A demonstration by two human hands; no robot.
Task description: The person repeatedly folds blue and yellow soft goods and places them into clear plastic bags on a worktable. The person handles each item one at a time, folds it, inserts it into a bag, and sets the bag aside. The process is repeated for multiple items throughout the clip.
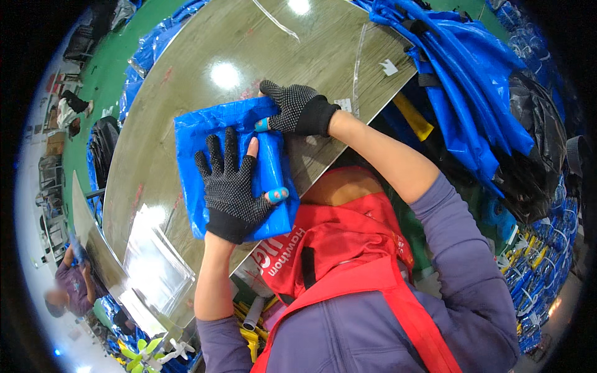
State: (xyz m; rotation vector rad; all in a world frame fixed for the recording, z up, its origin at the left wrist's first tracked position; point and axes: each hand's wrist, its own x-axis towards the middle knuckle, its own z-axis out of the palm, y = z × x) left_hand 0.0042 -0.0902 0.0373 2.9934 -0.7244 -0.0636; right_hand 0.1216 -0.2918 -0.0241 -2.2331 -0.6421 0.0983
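Observation:
A folded blue plastic sheet [193, 133], roughly square and creased, lies on the wood-grain table. Pressed flat on top of it is my left hand [231, 189], fingers spread, in a black dotted glove that leaves some fingertips uncovered. Blue tape wraps its thumb tip. At the sheet's far right corner, my right hand [295, 109] wears a matching glove. Its blue-taped thumb rests on the sheet, and its other fingers bend at the edge, gripping the corner. The fold under my left palm is hidden.
Clear plastic bags [155, 261] lie on the table's [323, 56] near left. Blue sheets with black straps [460, 87] hang beside the right edge. Bundled blue and yellow goods [541, 267] are stacked at right. A green toy-like fan [143, 354] stands at lower left; another person [78, 283] sits further left.

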